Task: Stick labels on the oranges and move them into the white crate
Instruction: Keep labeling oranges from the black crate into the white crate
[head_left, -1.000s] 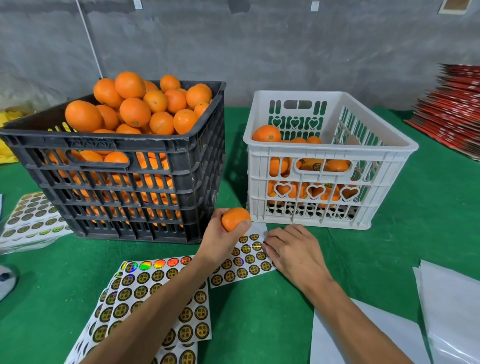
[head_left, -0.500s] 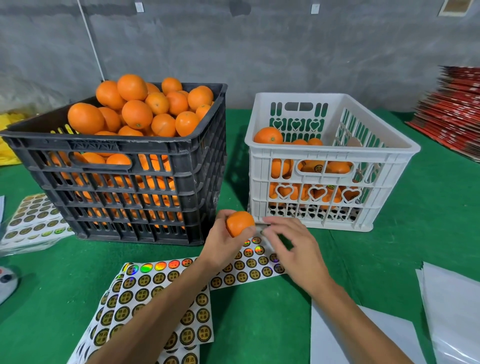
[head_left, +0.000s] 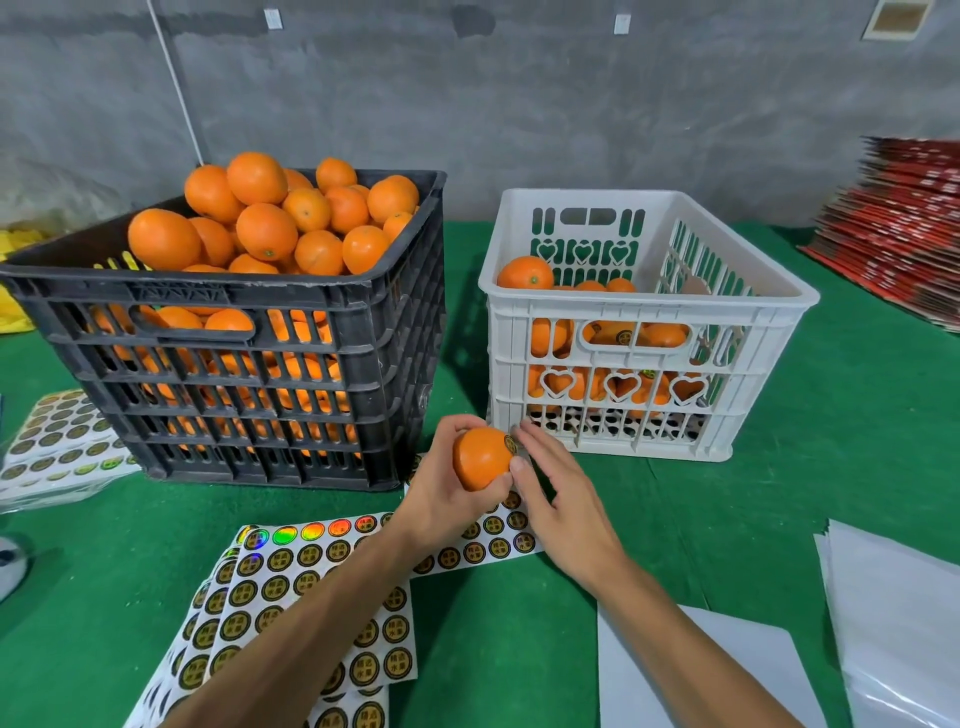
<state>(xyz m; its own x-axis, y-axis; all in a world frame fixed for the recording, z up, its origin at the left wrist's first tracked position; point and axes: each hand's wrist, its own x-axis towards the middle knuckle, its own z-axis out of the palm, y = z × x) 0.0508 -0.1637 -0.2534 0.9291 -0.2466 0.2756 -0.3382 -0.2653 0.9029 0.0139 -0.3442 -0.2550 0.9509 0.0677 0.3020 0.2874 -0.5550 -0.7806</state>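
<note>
Left hand (head_left: 441, 493) cups one orange (head_left: 480, 458) between thumb and curled fingers, lifted above the green felt-like table cover (head_left: 519, 649), just near of the gap between the two crates. Right hand (head_left: 558, 512) has its fingers loosely spread, and its thumb and fingertips touch the orange's right side, where a small round dark label (head_left: 511, 444) with a gold pattern sits on the peel; its writing is too small to read.

Under the forearms lie white sticker sheets (head_left: 291, 587) with rows of round black-and-gold stickers bearing Chinese characters, a few of them shining rainbow colours in the far row. More such sheets in clear wrapping (head_left: 57, 447) rest at the left edge.

At far left stands the black plastic crate (head_left: 260, 364), slotted on its sides and heaped above the rim with smooth, glossy oranges. At far right stands the white crate (head_left: 644, 322), with heart-shaped cut-outs and a handle slot, partly filled with oranges, some showing dark round labels through the openings. Blank white sheets (head_left: 883, 623) lie at near right, and a stack of red printed flat cardboard (head_left: 904, 223) sits at far right.
</note>
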